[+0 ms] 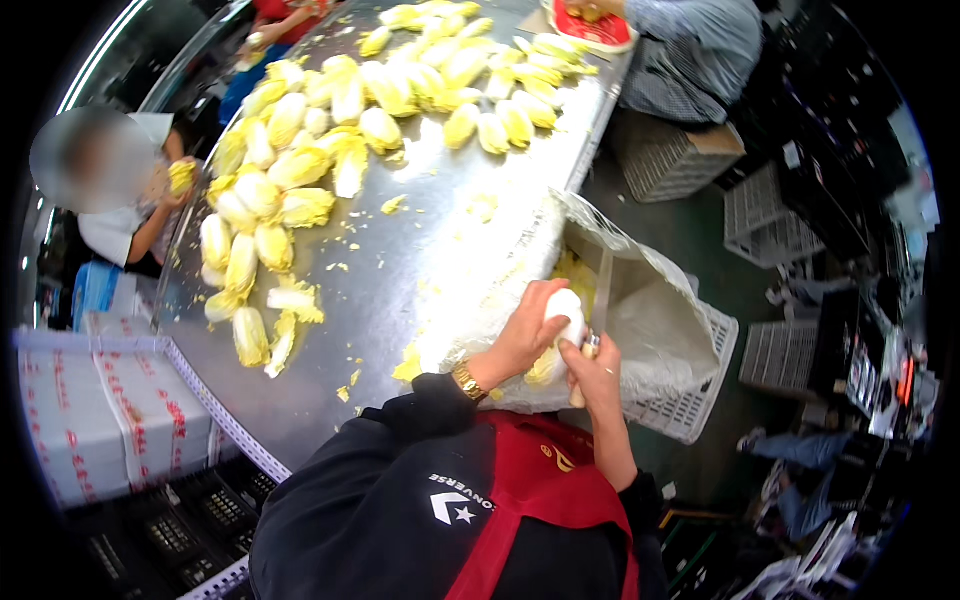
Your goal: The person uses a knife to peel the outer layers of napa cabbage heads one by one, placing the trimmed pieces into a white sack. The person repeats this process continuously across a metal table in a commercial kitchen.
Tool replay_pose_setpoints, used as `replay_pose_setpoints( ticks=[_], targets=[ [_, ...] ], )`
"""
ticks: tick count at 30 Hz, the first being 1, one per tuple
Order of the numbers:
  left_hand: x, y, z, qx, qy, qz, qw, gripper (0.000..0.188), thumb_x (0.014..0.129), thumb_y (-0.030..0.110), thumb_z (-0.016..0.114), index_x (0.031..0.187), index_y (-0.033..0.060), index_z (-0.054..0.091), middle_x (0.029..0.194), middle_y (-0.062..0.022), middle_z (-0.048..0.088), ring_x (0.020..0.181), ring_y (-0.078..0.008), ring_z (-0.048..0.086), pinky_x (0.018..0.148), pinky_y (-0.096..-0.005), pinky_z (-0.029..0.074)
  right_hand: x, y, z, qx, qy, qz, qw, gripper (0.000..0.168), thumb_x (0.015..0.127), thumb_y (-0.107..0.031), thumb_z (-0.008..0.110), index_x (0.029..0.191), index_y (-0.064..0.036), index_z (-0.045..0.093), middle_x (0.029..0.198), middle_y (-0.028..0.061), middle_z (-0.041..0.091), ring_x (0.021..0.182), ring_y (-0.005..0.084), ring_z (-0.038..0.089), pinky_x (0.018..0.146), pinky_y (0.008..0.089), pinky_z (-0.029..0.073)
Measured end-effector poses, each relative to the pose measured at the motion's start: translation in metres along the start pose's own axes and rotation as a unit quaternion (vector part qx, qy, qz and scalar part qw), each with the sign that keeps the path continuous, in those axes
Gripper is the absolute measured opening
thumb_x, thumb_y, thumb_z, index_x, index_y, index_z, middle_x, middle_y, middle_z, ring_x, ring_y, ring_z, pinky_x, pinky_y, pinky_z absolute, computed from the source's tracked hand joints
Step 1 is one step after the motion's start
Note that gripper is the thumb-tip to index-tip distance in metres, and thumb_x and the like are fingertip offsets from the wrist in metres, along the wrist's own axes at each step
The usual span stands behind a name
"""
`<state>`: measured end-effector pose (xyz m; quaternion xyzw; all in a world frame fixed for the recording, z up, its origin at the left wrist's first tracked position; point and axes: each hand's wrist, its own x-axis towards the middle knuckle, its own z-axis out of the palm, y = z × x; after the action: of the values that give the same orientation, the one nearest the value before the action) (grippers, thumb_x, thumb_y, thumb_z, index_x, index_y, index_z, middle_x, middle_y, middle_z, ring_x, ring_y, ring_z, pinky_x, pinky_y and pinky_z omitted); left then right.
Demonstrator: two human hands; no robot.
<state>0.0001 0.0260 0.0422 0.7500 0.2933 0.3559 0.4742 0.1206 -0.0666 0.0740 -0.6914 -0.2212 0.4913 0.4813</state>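
Observation:
My left hand (523, 334) grips a head of napa cabbage (566, 315), its white base end turned up and away from me. In my right hand (596, 364) is a knife with a pale handle (577, 396); its blade (604, 289) points away from me, just right of the cabbage base. The right thumb rests close against the cabbage. Both hands are over the near edge of a lined white plastic crate (679, 409), whose pale liner (652, 322) stands open. Yellow leaves (574, 274) lie inside it, partly hidden by my hands.
A metal table (390, 277) carries many trimmed cabbages (300, 165) and leaf scraps (283, 341). Across it a person (142, 187) holds a cabbage; another sits beside a red basket (592, 30). Wrapped boxes (120, 412) stand at left, crates (675, 154) at right.

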Motion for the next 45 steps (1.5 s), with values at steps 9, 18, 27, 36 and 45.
replay_pose_setpoints(
  ticks=[9, 18, 27, 36, 45],
  targets=[
    [0.002, -0.019, -0.018, -0.574, -0.043, -0.253, 0.777, 0.056, 0.100, 0.048, 0.031, 0.133, 0.0046, 0.044, 0.116, -0.0141, 0.059, 0.103, -0.0211, 0.059, 0.088, -0.0336, 0.049, 0.005, -0.029, -0.026, -0.125, 0.083, -0.040, 0.988, 0.044, 0.074, -0.024, 0.079, 0.103, 0.005, 0.062, 0.069, 0.0057, 0.061, 0.048, 0.0084, 0.050, 0.042, 0.0245, 0.040],
    [-0.024, -0.022, 0.009, -0.446, -0.044, -0.334, 0.829, 0.049, 0.102, 0.040, 0.033, 0.127, -0.0014, 0.040, 0.119, -0.0223, 0.057, 0.106, -0.0297, 0.061, 0.090, -0.0383, 0.051, -0.002, 0.009, -0.001, -0.100, -0.001, -0.063, 0.993, 0.051, 0.072, -0.032, 0.077, 0.108, 0.001, 0.060, 0.073, 0.0055, 0.063, 0.049, 0.0092, 0.053, 0.044, 0.0252, 0.042],
    [-0.027, -0.024, 0.010, -0.316, -0.004, -0.304, 0.899, 0.039, 0.100, 0.035, 0.043, 0.117, 0.0008, 0.050, 0.104, -0.0120, 0.062, 0.094, -0.0188, 0.061, 0.082, -0.0307, 0.049, -0.005, 0.014, -0.001, -0.231, 0.032, -0.114, 0.966, 0.040, 0.073, -0.027, 0.071, 0.097, 0.002, 0.060, 0.073, 0.0132, 0.065, 0.068, 0.0210, 0.064, 0.063, 0.0334, 0.050],
    [-0.010, -0.024, 0.001, -0.059, 0.021, -0.128, 0.990, 0.035, 0.094, 0.020, 0.053, 0.121, -0.0008, 0.050, 0.102, -0.0118, 0.061, 0.094, -0.0191, 0.058, 0.084, -0.0301, 0.046, -0.011, -0.008, -0.012, 0.127, -0.068, 0.000, 0.990, 0.022, 0.081, -0.012, 0.067, 0.094, 0.001, 0.056, 0.062, 0.0009, 0.054, 0.044, 0.0061, 0.047, 0.041, 0.0226, 0.036],
    [-0.012, -0.052, 0.004, -0.118, -0.013, -0.250, 0.961, 0.037, 0.101, 0.032, 0.042, 0.118, 0.0002, 0.052, 0.102, -0.0054, 0.060, 0.090, -0.0101, 0.054, 0.081, -0.0256, 0.045, -0.026, -0.020, -0.033, 0.065, -0.039, 0.005, 0.997, 0.027, 0.081, -0.015, 0.070, 0.096, 0.002, 0.056, 0.062, 0.0009, 0.054, 0.044, 0.0070, 0.047, 0.041, 0.0231, 0.037]
  ],
)
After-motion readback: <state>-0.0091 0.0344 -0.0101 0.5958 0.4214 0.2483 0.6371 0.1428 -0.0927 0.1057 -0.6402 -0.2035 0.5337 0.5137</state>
